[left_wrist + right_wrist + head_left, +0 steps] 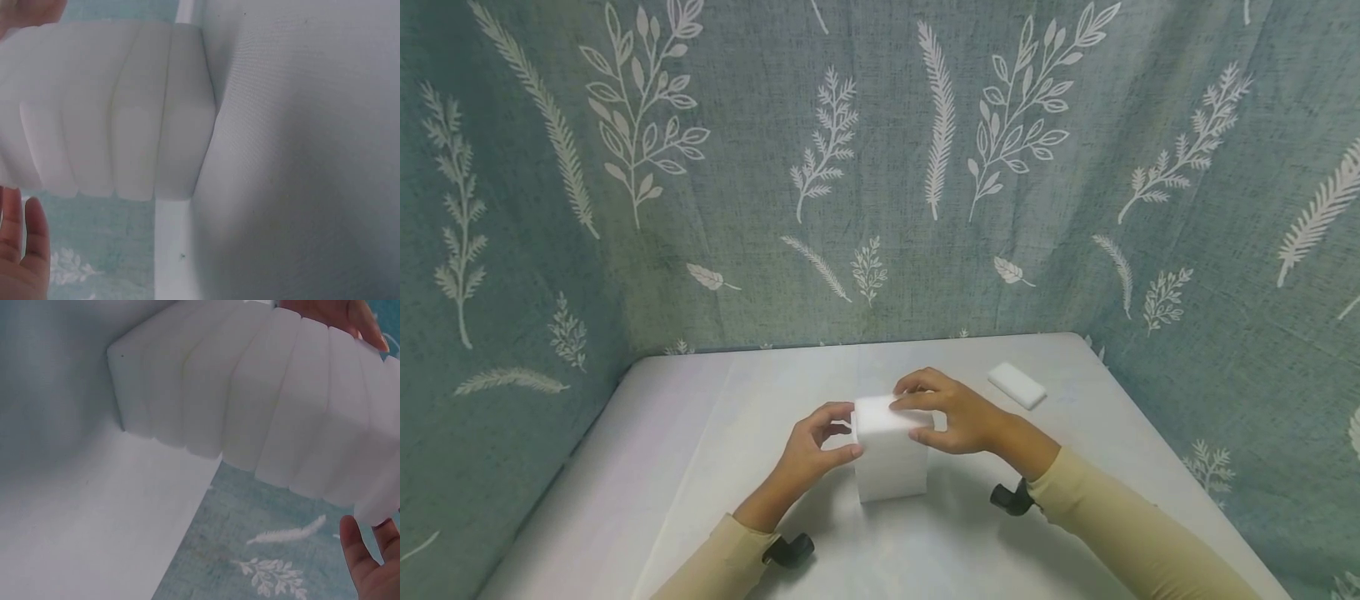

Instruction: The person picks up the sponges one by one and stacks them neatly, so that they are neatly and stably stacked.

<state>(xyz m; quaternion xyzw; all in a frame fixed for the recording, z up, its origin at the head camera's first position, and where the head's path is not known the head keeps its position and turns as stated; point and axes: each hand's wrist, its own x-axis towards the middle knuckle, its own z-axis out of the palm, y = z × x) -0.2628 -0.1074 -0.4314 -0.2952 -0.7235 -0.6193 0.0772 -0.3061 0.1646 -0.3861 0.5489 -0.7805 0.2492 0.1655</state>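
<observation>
A tall stack of white foam blocks [891,467] stands upright on the table in front of me. Its separate layers, slightly uneven, show in the left wrist view [134,125] and the right wrist view. At the stack's upper left end, my left hand [808,442] holds the blocks, thumb at the front and fingers toward the back. My right hand [955,417] reaches over the top from the right. Its thumb lies at the front top edge, its fingers over the top block [874,408] and its back edge. My right fingertips [355,534] are right at the top layer's edge.
A single white foam block [1017,384] lies flat at the back right of the white table [737,417]. Green leaf-patterned curtains [880,167] hang behind the table and at both sides. A black wrist camera [790,550] sits below each wrist.
</observation>
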